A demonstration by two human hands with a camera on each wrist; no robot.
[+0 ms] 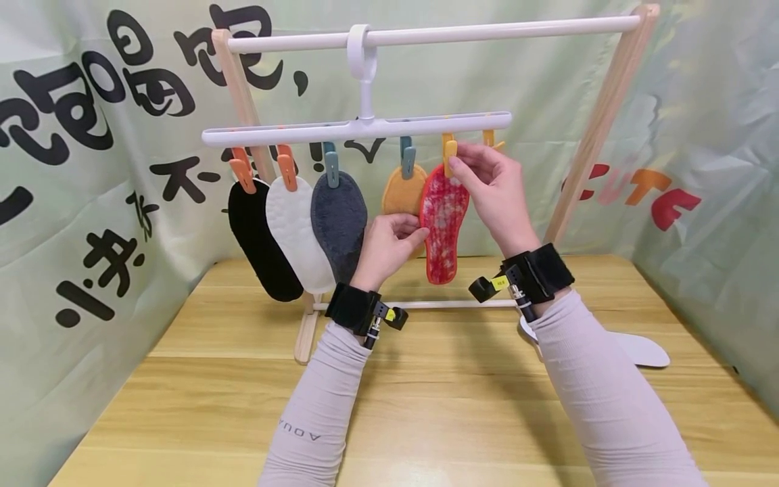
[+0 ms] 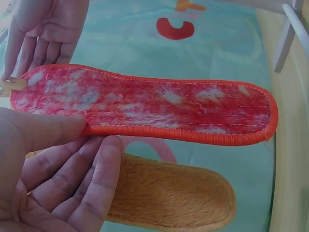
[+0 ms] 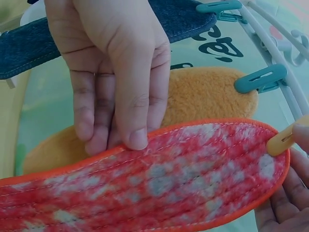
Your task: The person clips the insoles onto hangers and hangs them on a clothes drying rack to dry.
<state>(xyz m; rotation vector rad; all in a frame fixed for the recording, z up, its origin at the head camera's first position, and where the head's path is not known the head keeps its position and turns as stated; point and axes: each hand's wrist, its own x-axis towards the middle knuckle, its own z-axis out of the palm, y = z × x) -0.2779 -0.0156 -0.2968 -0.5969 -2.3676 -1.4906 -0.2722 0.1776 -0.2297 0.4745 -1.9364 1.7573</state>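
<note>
A red-and-white patterned insole (image 1: 443, 230) with an orange-red edge hangs toe-down under the white hanger (image 1: 304, 133). My left hand (image 1: 386, 247) pinches its left edge between thumb and fingers, as the left wrist view also shows with the insole (image 2: 183, 106) lying across it. At its top end, my right hand (image 1: 496, 189) pinches the yellow clip (image 1: 450, 154). In the right wrist view the tip of this clip (image 3: 280, 143) lies over the insole's end. Behind the left hand hangs a tan fuzzy insole (image 3: 207, 94) on a teal clip (image 3: 260, 79).
Left along the hanger, black (image 1: 258, 237), white (image 1: 298, 230) and dark grey (image 1: 338, 220) insoles hang from clips. Another yellow clip (image 1: 489, 137) is at the right end. A wooden-sided rack (image 1: 599, 128) carries the hanger. A pale insole (image 1: 645, 350) lies on the table.
</note>
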